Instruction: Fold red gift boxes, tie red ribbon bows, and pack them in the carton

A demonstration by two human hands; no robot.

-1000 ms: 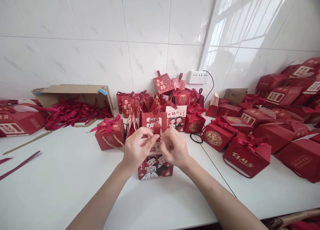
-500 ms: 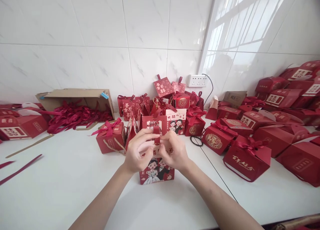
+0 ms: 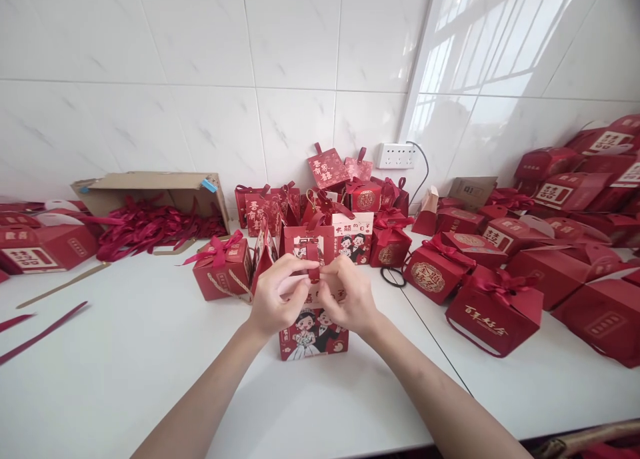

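Observation:
A small red gift box (image 3: 313, 336) printed with a cartoon bride and groom stands on the white table (image 3: 125, 366) in front of me. My left hand (image 3: 277, 298) and my right hand (image 3: 349, 298) are both on its top, fingers pinched together on the box's upper flaps. A red strap handle (image 3: 313, 261) sticks up between my fingertips. The top of the box is mostly hidden behind my hands.
Many red gift boxes (image 3: 493, 306) crowd the right side and the back by the tiled wall. A cardboard carton (image 3: 150, 189) spilling red ribbons (image 3: 150, 226) lies at the back left. Loose ribbon strips (image 3: 45, 332) lie at the left edge. A wall socket (image 3: 395, 155) has a black cable.
Both hands stay pinched on the box top with only small finger movement. The view shifted slightly down and back up.

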